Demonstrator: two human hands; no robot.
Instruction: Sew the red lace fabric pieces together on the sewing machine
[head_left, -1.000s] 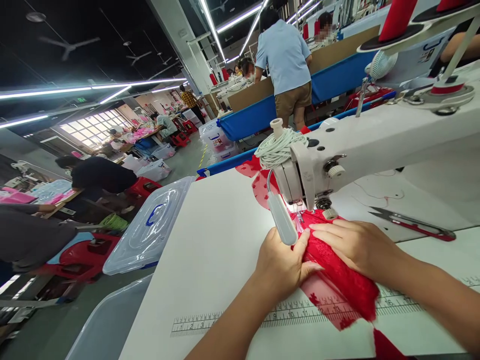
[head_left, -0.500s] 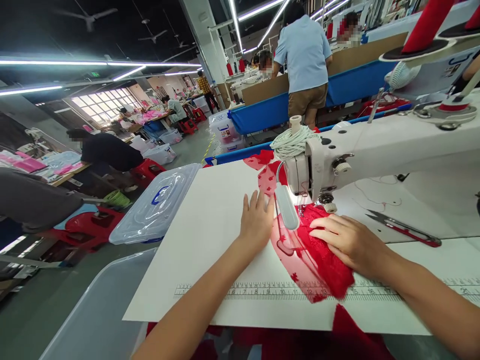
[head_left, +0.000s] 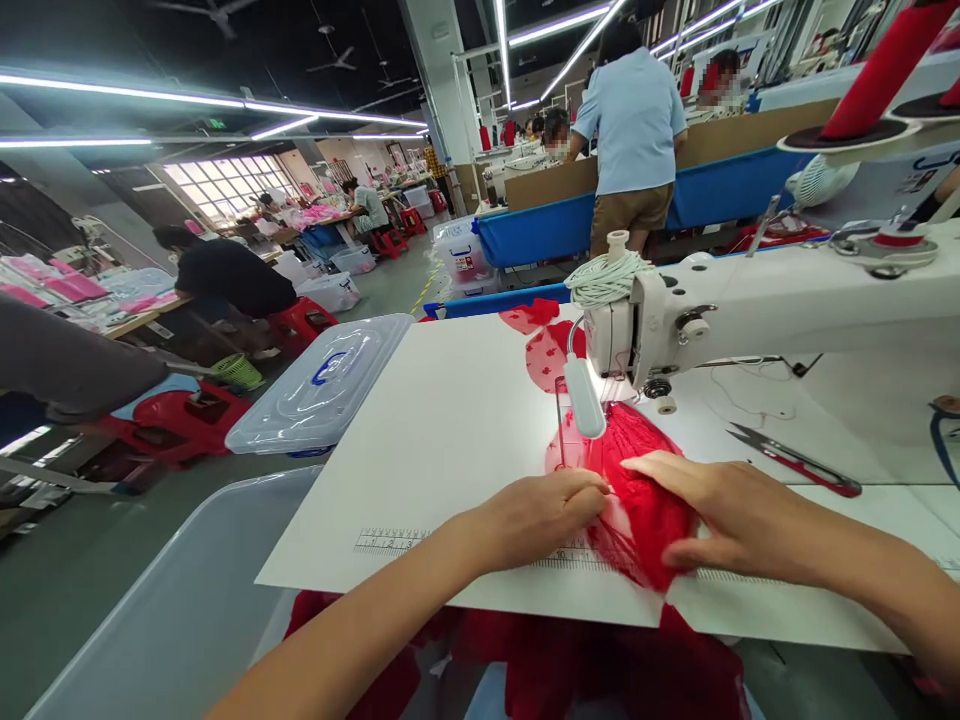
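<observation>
Red lace and mesh fabric (head_left: 646, 500) lies bunched on the white table, its far end under the needle area of a white sewing machine (head_left: 757, 310). My left hand (head_left: 551, 510) is closed, pinching the left edge of the fabric between thumb and fingers. On the right side of the cloth rests my right hand (head_left: 739, 515), thumb and fingers spread apart, touching the lace. A small pale lamp (head_left: 585, 398) on a bent neck hangs left of the needle and partly hides it. More red mesh pieces (head_left: 551, 355) lie behind the lamp.
Thread snips (head_left: 795, 460) lie right of my right hand. A ruler scale (head_left: 390, 541) runs along the table's front. Left stand a lidded clear box (head_left: 322, 385) and an open bin (head_left: 187, 600). Red fabric (head_left: 540, 660) hangs below the edge. Several people work beyond.
My left hand has come back toward me from lying flat beside the lamp and now pinches the fabric. My right hand has shifted nearer the front edge, its fingers spreading; the view has tilted slightly.
</observation>
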